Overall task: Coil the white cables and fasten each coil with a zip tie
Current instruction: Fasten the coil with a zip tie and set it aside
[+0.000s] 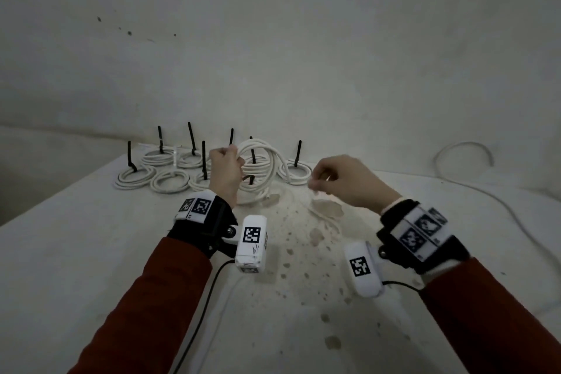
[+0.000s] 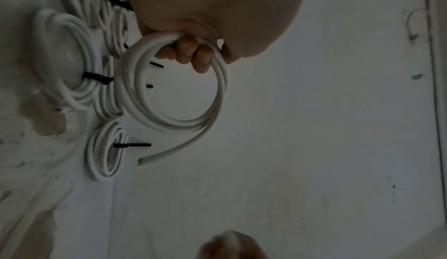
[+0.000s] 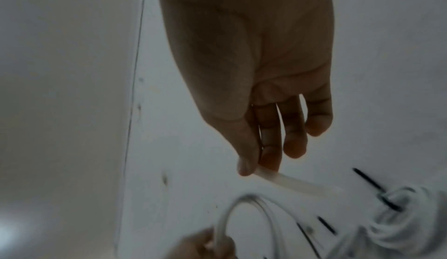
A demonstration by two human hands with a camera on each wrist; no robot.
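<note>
A: Coil (image 2: 174, 91) hangs from curled left hand (image 1: 226, 171), untied; loose end dangles below.
B: Right hand (image 1: 343, 181) pinches a pale strip (image 3: 285, 180) (zip tie?). Loops may spring apart.

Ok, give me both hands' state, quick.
Left hand: gripping the white coil.
Right hand: pinching a pale strip, probably a zip tie.

A pale, rough wall (image 1: 303, 39) fills the back of the room, marked by a few small dark specks (image 1: 129, 33) on its upper left. In front of it stands a white desk (image 1: 91, 252), its top stained with brownish blotches (image 1: 332, 342) and chipped patches (image 1: 324, 209) near the middle. The light is dim and grey, with soft shadows.
</note>
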